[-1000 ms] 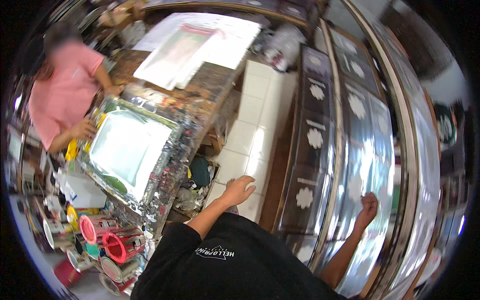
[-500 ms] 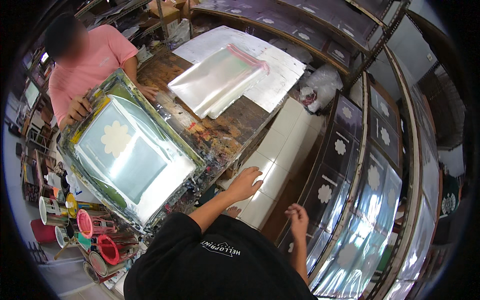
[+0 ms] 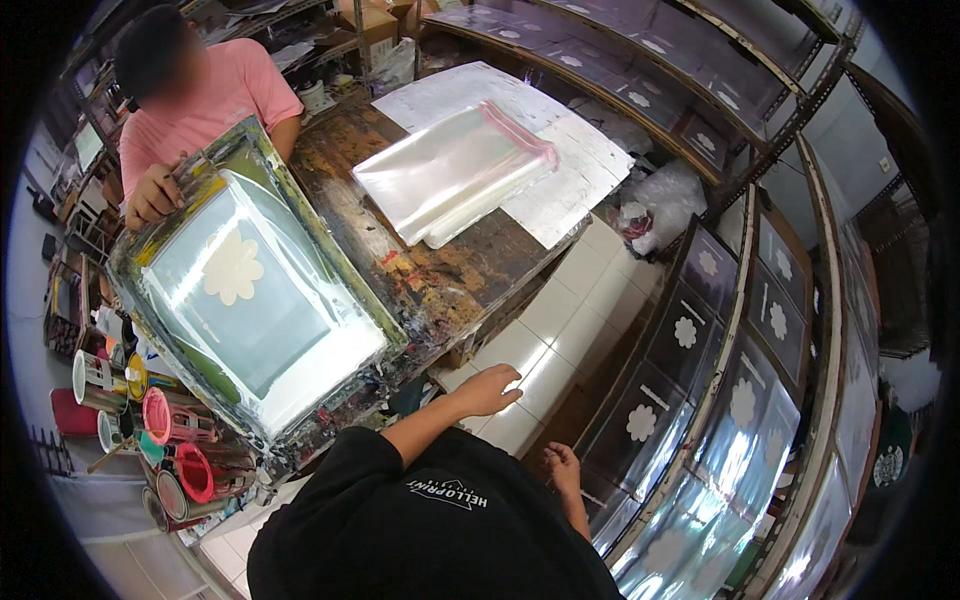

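My left hand [image 3: 490, 391] hangs above the tiled floor by the table's near corner, its fingers stretched out and nothing in them. Lower and farther right, beside the drying rack [image 3: 690, 420], is my right hand [image 3: 565, 470]; its fingers are loosely bent, apart and without any object. On the rack lie several clear plastic sheets, each with a pale flower print [image 3: 641, 423]. To my left, a co-worker's hand [image 3: 155, 193] grips the far side of a tilted printing screen [image 3: 385, 325] with a flower shape in its mesh. White ink lies along the screen's near end.
A stack of clear plastic bags [image 3: 450, 170] lies on the paint-stained wooden table [image 3: 440, 285], partly over white boards [image 3: 585, 170]. Several ink pots [image 3: 195, 475] crowd the lower left. Shelves [image 3: 610, 75] line the back, and a bundle of plastic [image 3: 665, 205] sits beneath them.
My view has turned, shifting the table and rack in the picture. My hands remain free and near the rack side. The co-worker's other hand, visible before on the table, is hidden behind the screen now.
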The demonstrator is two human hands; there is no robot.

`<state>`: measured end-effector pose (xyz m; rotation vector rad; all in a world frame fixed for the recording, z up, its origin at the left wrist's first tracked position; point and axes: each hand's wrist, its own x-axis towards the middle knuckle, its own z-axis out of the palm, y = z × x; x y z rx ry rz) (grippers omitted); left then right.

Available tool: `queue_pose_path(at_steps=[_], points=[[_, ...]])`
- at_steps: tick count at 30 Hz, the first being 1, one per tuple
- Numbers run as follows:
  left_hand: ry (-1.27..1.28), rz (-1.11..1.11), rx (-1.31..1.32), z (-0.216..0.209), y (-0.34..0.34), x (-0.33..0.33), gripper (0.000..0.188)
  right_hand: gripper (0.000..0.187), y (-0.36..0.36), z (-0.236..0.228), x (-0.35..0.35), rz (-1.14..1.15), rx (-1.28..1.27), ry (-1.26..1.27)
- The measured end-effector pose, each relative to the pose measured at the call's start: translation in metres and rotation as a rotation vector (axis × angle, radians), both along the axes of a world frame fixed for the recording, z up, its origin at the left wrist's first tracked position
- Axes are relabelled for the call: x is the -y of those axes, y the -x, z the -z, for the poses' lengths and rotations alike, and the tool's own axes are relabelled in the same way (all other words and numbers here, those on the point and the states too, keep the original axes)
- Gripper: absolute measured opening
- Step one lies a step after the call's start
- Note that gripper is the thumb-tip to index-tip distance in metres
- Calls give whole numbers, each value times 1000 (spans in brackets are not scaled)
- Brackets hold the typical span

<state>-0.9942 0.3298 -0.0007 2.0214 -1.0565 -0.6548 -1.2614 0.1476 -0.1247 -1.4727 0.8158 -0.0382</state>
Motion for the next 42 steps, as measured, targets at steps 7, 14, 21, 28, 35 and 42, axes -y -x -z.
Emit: queue_pose_path(at_steps=[7,14,21,28,35,42], points=[[128,-212,253,-39,-23,10,41,26,-4,-15,33,98,-37,-89],[142,-503,830,-102,-102,21,67,26,3,12,17,76,-102,12],[-301,-552,1105,-107,-222,46,88,27,7,5,-15,99,-154,-56],[-537,-377,1031,-72,-280,57,30,29,23,-11,-35,249,-210,-104],[-33,-262,1046,-144,-167,83,8,28,-4,-55,-25,244,-81,-46],[377,123,851,-169,-6,105,16,43,-78,-194,45,410,874,-493]])
